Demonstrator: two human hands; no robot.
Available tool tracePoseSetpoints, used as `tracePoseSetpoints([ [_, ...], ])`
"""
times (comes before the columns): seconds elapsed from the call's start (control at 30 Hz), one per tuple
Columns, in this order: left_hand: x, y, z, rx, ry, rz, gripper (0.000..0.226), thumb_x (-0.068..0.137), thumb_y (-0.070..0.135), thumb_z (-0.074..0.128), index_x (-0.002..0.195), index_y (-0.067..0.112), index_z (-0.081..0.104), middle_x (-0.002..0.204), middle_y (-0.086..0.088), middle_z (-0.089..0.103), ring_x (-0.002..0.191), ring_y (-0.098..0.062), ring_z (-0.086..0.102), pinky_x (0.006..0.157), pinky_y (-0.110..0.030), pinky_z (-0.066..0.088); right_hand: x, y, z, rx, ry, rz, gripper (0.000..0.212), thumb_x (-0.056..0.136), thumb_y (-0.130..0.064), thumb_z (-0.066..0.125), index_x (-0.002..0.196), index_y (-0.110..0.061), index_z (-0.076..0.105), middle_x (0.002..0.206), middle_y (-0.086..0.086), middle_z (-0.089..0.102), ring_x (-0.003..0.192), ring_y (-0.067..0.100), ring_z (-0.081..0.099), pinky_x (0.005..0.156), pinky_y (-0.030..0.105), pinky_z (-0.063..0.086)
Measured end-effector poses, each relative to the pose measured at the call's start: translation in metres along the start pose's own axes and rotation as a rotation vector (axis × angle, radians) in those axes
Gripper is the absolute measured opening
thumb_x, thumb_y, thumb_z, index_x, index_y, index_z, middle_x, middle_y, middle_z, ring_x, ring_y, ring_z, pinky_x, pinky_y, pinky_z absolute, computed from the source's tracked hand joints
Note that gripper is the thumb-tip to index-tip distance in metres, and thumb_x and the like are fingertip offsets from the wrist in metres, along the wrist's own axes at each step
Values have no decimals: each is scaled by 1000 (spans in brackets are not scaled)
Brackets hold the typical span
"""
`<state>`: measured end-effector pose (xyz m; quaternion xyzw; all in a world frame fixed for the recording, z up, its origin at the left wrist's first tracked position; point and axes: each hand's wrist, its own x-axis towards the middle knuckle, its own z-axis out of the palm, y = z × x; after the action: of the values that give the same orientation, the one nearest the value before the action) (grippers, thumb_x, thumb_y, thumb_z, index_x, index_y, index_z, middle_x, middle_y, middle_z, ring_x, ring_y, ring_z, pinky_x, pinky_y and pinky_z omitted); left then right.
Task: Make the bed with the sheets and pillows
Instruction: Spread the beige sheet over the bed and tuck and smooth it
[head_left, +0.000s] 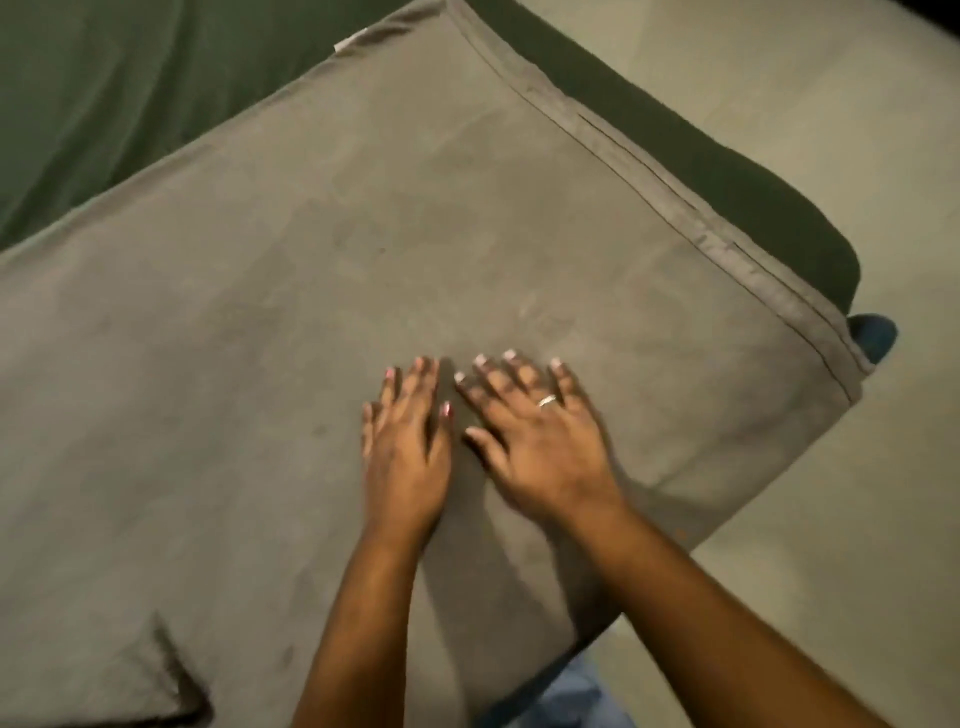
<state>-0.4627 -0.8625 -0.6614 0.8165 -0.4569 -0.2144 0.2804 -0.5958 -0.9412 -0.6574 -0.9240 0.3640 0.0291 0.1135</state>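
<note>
A person smooths a grey top sheet (311, 260) across a bed, seen from a head-worn camera. At 10 o'clock the green fitted sheet (104, 104) lies uncovered and lightly creased. At 7 o'clock a shadowed fold (171, 670) breaks the grey cloth. Just below centre the left hand (405, 447) presses flat, with the right hand (540, 441) just beside it at its 3 o'clock. Fingers are straight, each grip wide and holding nothing. The sheet's hemmed edge (675, 197) runs from 12 o'clock down to 3 o'clock, stopping short of the mattress corner (810, 249), which shows green. On this evidence the fitted sheet is on and the top sheet is laid but not yet squared or tucked. No pillows are in view. Open floor (831, 130) from 1 to 4 o'clock leaves walking room round the corner, apart from a small blue object (875, 335) beside it.
</note>
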Motion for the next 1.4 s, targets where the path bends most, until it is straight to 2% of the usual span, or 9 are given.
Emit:
tracePoseSetpoints([
  [0.17,-76,-36,-9,270,-93,82,59,94,52,20,150,36,16,156,14,7,145,-6,1,117,-33,0,-8,104,-33,-80,67,418,57,97,-55,18,151,-38,11,160,-7,12,148,20,7,118,50,4],
  [0.33,-110,-69,-39,354,-140,67,61,92,59,10,150,40,7,159,10,3,143,-5,-7,115,-31,-5,-24,114,-60,-36,67,824,61,99,-50,14,153,-22,8,161,10,3,147,34,2,117,55,1],
  [0.47,-147,-105,-65,357,-128,-2,63,91,60,8,150,38,7,160,8,3,146,-8,-4,116,-34,-3,-37,-16,-29,-61,111,469,58,98,-41,30,150,-16,25,159,15,10,146,37,9,116,57,6],
  [0.6,-184,-142,-78,314,-52,-82,58,94,48,11,150,31,12,157,10,4,144,-4,-5,118,-40,3,-83,-210,44,43,-78,49,59,93,-45,27,147,-22,36,155,3,30,143,25,27,115,49,13],
  [0.73,-208,-166,-85,350,37,-174,60,93,37,16,150,18,24,157,6,13,143,-5,3,118,-38,4,-104,-266,74,101,-115,-7,54,94,-44,31,145,-26,39,150,-1,39,141,21,32,114,46,16],
  [0.87,-209,-159,-82,417,72,-203,59,93,36,19,149,21,30,157,-1,25,145,-18,18,116,-44,11,-97,-215,68,10,-68,-106,56,93,-51,36,146,-32,36,152,-8,36,141,17,30,115,44,13],
  [1.0,-200,-126,-65,413,60,-317,64,94,45,14,151,17,22,158,-2,20,147,-26,15,115,-51,9,-93,-136,49,-60,-28,16,58,94,-54,32,149,-37,27,155,-10,29,144,17,25,116,44,10],
  [1.23,-157,-64,-15,454,18,-150,65,95,49,21,151,15,24,158,-3,23,146,-30,17,112,-58,14,-90,-10,16,-101,88,183,58,93,-55,28,149,-37,27,155,-6,29,144,21,22,116,47,11],
  [1.4,-123,-6,33,463,-40,-10,68,96,57,14,152,19,6,161,0,8,147,-26,-1,116,-53,4,-94,117,-8,-32,186,444,60,94,-55,20,151,-36,20,159,-1,19,146,28,13,116,54,7],
])
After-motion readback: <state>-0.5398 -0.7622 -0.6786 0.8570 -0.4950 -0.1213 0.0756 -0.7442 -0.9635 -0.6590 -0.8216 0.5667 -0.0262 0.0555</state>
